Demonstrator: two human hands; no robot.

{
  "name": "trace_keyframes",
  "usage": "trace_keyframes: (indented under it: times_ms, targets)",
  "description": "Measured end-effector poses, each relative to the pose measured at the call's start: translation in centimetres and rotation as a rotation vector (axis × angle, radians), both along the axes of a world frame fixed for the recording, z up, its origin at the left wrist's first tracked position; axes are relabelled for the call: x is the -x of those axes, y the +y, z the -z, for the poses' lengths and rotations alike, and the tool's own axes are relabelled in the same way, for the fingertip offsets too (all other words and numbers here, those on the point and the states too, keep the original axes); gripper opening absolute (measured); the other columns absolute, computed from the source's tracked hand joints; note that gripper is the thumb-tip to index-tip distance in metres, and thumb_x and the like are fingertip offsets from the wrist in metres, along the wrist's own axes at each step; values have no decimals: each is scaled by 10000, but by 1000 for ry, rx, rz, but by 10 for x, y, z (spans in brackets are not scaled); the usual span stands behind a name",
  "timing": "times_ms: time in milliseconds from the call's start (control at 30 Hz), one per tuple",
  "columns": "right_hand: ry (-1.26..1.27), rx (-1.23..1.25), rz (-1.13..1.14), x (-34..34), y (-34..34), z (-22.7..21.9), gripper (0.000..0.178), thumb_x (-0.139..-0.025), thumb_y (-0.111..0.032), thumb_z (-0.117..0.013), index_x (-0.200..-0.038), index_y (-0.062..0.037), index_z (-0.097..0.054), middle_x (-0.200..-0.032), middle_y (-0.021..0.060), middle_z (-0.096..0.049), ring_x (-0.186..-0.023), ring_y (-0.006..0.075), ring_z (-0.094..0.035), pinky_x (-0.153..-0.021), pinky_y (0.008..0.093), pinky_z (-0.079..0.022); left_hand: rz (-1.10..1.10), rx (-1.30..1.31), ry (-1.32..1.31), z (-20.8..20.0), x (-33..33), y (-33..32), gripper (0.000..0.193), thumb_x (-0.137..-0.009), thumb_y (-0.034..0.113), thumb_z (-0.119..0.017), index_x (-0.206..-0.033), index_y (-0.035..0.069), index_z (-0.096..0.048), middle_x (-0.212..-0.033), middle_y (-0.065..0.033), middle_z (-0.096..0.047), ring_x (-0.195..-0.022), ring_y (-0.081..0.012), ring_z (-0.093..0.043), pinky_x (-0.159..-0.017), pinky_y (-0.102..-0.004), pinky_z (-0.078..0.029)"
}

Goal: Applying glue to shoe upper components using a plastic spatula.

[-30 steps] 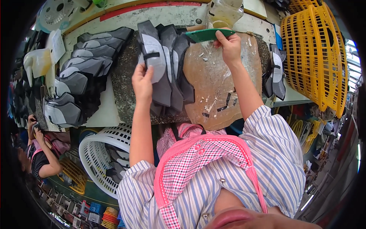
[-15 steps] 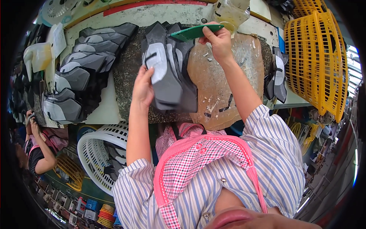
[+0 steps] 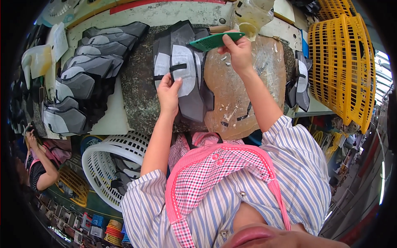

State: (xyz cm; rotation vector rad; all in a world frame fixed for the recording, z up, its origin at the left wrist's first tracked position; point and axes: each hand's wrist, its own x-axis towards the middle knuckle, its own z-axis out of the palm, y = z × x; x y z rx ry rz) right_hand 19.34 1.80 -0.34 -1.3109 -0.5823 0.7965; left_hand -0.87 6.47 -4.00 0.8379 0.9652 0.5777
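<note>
My left hand (image 3: pixel 168 96) pinches the edge of a flat grey-and-black piece (image 3: pixel 191 103) with a pale grey patch and a short black strip. That piece lies over several similar ones on the dark, speckled worktop. In my right hand (image 3: pixel 237 53) is a thin green plate (image 3: pixel 211 41) with small holes, gripped at its right end between thumb and fingers. The plate's left end hangs over the upper right edge of the stack. Beneath my right hand lies a brown sheet (image 3: pixel 248 89) smeared with whitish residue and scraps.
A fanned row of grey-and-black pieces (image 3: pixel 76 84) lies left. Right are a smaller pile (image 3: pixel 301 82) and yellow baskets (image 3: pixel 343 70). A translucent container (image 3: pixel 250 14) stands at the back. A white basket (image 3: pixel 97 165) sits below the table edge; another person's arm (image 3: pixel 49 169) shows at far left.
My left hand has moved right and slightly down; the grey piece now lies straighter on the stack. The green plate has shifted slightly right and down with my right hand.
</note>
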Motion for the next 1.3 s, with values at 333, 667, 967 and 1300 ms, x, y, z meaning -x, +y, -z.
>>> trace_keyframes:
  times_ms: [333, 667, 967, 1300]
  targets:
    - [-885, 72, -75, -9, 25, 31, 53, -720, -31, -546, -761, -27, -580, -598, 40, -548, -510, 78, -498, -450, 205, -376, -45, 40, 3, 8, -4, 3, 269, -741, 13, -508, -999, -52, -462, -864, -45, -539, -759, -79, -493, -694, -200, -380]
    - [-997, 305, 137, -34, 29, 32, 79, -692, -130, -575, -741, -76, -545, -580, 106, -520, -492, 226, -500, -465, 277, -388, -70, -45, 42, 0, -10, -4, 331, -751, 29, -516, -1056, -58, -423, -917, -65, -525, -827, -105, -492, -745, -213, -374]
    - [-430, 162, -106, 0, 26, 21, 152, -712, -188, -581, -755, -44, -561, -591, 80, -569, -478, 170, -529, -448, 260, -415, 18, 1, 151, 3, 0, -12, 210, -761, 93, -555, -905, -39, -478, -788, -52, -553, -696, -79, -499, -630, -193, -385]
    - [-810, 299, 330, -70, -27, -9, 130, -732, -177, -563, -741, -48, -572, -585, 72, -570, -478, 151, -527, -425, 262, -380, 48, 125, 135, -9, 16, -18, 351, -765, 133, -554, -1012, -74, -415, -959, -117, -517, -873, -148, -489, -793, -252, -359]
